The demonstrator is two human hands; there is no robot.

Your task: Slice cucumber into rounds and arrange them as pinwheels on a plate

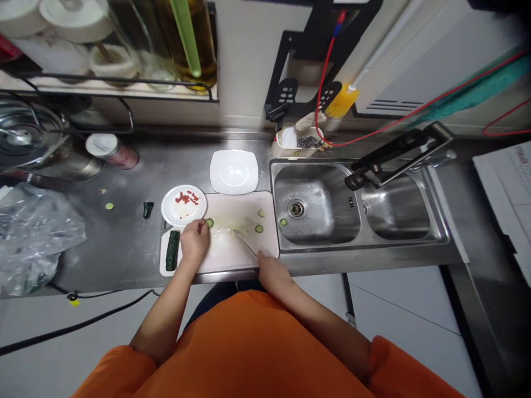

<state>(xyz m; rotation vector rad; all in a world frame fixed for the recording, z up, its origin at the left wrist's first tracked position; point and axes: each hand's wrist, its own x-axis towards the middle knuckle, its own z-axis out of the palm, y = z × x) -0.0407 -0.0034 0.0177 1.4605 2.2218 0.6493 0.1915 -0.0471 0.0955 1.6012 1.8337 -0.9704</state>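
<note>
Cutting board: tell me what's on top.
A cucumber chunk and cucumber slices show on the cutting board. The left hand and round plate hide parts; anything beneath them can't be seen.

Metal counter (124, 237) carrying cutting board (236, 207), square plate (233, 172), canister (118, 153)

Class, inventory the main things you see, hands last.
Cutting board: one, whitish, counter front
Knife: one, silver, right hand
Cucumber pieces: several, green, board, counter, sink
Round plate: one, white, board's corner
Red bits: several, red, round plate
Square plate: one, white, behind board
Sink: one, silver, right
Faucet: one, black, over sink
Bag: one, clear, left
Canister: one, pinkish, back left
Pot: one, silver, far left
Jars and bottles: several, mixed, top left
Left hand: one, bare, by cucumber piece
Right hand: one, bare, on knife
</note>
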